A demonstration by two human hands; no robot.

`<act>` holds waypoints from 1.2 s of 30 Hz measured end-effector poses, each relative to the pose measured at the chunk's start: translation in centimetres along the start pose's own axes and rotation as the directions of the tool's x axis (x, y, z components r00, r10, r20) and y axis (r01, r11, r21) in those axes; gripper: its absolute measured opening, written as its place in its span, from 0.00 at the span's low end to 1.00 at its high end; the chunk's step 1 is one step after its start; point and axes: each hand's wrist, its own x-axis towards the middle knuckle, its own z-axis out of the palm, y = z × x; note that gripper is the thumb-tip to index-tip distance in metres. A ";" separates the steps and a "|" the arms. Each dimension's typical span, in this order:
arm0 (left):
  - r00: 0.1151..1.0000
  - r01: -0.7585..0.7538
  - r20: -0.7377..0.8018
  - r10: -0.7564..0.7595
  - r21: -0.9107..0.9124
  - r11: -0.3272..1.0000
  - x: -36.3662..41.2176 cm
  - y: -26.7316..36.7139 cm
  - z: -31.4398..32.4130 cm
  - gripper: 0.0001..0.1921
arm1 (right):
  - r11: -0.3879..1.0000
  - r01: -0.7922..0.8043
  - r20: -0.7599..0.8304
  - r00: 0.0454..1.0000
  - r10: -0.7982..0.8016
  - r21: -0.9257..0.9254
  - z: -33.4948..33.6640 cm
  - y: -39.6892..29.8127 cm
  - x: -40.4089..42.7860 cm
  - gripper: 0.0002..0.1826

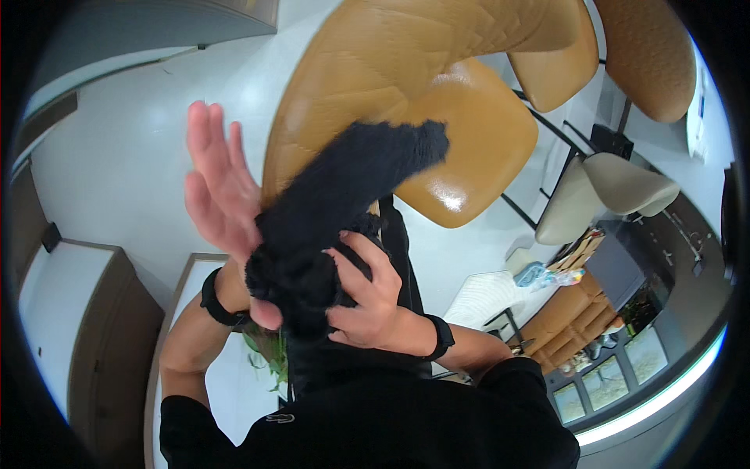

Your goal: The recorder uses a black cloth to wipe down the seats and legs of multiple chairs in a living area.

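Note:
A bundle of black, fluffy fabric is held in front of my chest. Its long, sleeve-like end stretches up and right over a tan chair; I cannot tell what kind of item it is. My right hand grips the bunched lower part, fingers curled into the cloth. On the other side, my left hand is raised and slightly blurred, its fingers apart. The base of that hand lies against the fabric's left edge, partly hidden by it. Black bands circle both my wrists.
Directly ahead stands the tan quilted chair with a glossy seat. Grey-beige chairs and a brown sofa are at right. White-topped dark cabinets stand at left. A green plant shows below my left wrist.

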 end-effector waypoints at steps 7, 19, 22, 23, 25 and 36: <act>0.923 0.372 0.038 -0.384 -0.350 0.860 -5.4 2.1 -1.2 0.58 | 0.922 0.319 0.204 0.939 -0.276 -0.218 -1.1 0.3 4.8 0.07; 0.575 0.805 0.085 -0.814 -0.236 0.544 -11.9 1.7 0.7 0.50 | 0.732 0.556 0.254 0.831 -0.495 -0.394 -4.1 3.3 12.3 0.16; 0.715 0.699 0.107 -0.691 -0.119 0.705 -8.1 3.5 0.3 0.49 | 0.646 0.550 0.073 0.788 -0.611 -0.529 -5.0 6.0 15.4 0.18; 0.674 0.738 0.106 -0.731 -0.140 0.660 -7.5 3.8 0.3 0.49 | 0.633 0.524 0.027 0.782 -0.623 -0.570 -5.5 6.7 16.1 0.19; 0.669 0.742 0.124 -0.733 -0.166 0.650 -7.5 3.8 0.2 0.49 | 0.650 0.470 -0.031 0.796 -0.604 -0.598 -6.5 8.0 17.7 0.20; 0.639 0.767 0.114 -0.761 -0.173 0.618 -7.3 4.4 0.2 0.48 | 0.690 0.187 -0.300 0.799 -0.521 -0.700 -12.9 15.9 21.4 0.24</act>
